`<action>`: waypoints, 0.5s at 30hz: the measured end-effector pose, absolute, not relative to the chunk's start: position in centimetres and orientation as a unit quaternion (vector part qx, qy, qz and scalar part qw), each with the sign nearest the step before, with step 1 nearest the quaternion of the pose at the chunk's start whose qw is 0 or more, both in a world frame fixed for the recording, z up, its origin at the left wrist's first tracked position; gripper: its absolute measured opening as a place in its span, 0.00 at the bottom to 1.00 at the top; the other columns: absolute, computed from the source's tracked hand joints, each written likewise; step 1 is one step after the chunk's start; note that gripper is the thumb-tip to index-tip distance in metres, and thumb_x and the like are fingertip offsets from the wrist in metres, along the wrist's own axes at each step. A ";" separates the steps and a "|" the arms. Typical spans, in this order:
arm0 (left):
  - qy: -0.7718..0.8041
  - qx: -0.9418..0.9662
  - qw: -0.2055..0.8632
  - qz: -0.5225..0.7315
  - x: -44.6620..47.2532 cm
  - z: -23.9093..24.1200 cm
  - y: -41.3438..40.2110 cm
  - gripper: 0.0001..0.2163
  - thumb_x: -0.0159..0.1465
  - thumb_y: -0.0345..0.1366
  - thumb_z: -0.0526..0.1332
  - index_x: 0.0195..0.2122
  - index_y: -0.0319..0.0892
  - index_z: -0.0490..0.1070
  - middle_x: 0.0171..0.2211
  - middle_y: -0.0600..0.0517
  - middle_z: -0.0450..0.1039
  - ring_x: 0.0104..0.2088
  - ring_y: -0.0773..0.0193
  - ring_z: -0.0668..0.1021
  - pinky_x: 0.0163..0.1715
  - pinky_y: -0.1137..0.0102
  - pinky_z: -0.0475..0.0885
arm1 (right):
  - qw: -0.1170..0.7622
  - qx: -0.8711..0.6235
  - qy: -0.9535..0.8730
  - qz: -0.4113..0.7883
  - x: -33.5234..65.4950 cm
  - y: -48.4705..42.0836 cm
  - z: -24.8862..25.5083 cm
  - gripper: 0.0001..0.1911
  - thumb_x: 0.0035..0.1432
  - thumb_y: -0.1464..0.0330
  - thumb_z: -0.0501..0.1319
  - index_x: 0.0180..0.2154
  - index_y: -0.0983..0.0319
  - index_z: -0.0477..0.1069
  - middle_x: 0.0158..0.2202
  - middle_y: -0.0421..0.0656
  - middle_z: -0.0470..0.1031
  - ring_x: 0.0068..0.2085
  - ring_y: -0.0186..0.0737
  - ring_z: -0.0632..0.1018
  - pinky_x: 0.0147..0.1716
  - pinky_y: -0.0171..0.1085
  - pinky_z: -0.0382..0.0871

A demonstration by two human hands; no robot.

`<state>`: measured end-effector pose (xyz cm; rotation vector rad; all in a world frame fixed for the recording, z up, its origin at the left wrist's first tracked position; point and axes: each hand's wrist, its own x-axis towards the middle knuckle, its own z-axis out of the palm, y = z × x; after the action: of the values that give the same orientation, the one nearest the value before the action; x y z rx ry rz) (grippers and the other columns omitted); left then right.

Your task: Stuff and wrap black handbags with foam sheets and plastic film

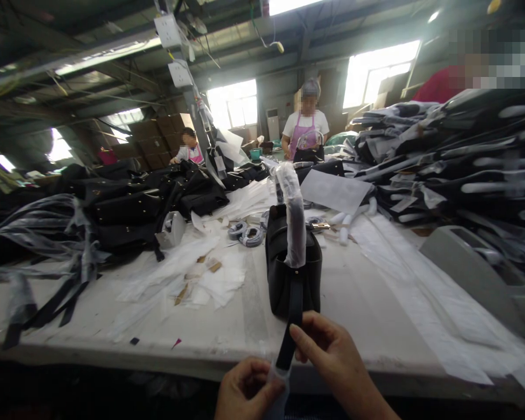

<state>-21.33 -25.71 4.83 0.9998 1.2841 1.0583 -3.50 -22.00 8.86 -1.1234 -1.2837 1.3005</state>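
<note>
A black handbag [275, 274] stands end-on at the middle of the table, its handle in a clear plastic wrap [296, 227]. From its near end a black strap [286, 349] runs down toward me past the table's front edge. My right hand [332, 356] pinches this strap between thumb and fingers, just below the bag. Lower down, my left hand [249, 388] is closed on a translucent plastic sleeve [279, 388] that surrounds the lower part of the strap. The strap's far end is out of view.
Black bags [126, 204] are heaped at the left, and wrapped straps and bag parts [455, 157] pile up at the right. Grey tape dispensers [476, 268] stand at both sides. Rolled cords [250, 235] and white paper sheets [332, 189] lie behind. A person in a pink apron [304, 131] works opposite.
</note>
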 end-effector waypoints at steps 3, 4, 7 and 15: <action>0.529 0.402 0.598 0.449 -20.8 5.6 -25.6 0.21 0.45 0.53 0.76 0.31 0.40 0.81 0.27 0.46 0.82 0.29 0.59 0.82 0.31 0.73 0.72 | 0.462 -0.479 -0.539 0.517 -3.6 -21.9 8.2 0.19 0.59 0.51 0.63 0.31 0.61 0.71 0.23 0.38 0.71 0.26 0.36 0.74 0.27 0.32 0.67; 0.518 0.392 0.608 0.456 -20.6 5.8 -25.6 0.22 0.45 0.53 0.76 0.32 0.40 0.81 0.29 0.45 0.83 0.32 0.57 0.83 0.32 0.72 0.73 | 0.456 -0.489 -0.544 0.507 -3.5 -21.8 8.0 0.20 0.59 0.51 0.63 0.30 0.62 0.71 0.23 0.38 0.70 0.26 0.37 0.73 0.27 0.33 0.66; 0.507 0.371 0.610 0.482 -19.8 6.2 -25.0 0.22 0.45 0.53 0.75 0.34 0.41 0.81 0.31 0.45 0.83 0.33 0.57 0.83 0.33 0.73 0.74 | 0.451 -0.512 -0.568 0.460 -3.3 -21.4 7.6 0.20 0.58 0.51 0.64 0.29 0.62 0.73 0.24 0.39 0.69 0.28 0.38 0.72 0.27 0.34 0.64; 0.499 0.383 0.593 0.503 -17.4 7.3 -21.7 0.20 0.51 0.51 0.73 0.37 0.39 0.81 0.28 0.49 0.82 0.32 0.62 0.81 0.33 0.74 0.73 | 0.484 -0.523 -0.523 0.467 -1.2 -21.0 7.5 0.32 0.62 0.45 0.56 0.52 0.64 0.74 0.27 0.42 0.74 0.27 0.40 0.74 0.30 0.37 0.70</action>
<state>-17.36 -21.66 7.28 0.8915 1.1600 1.1696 -1.16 -20.96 7.45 -1.2750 -1.2743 1.1376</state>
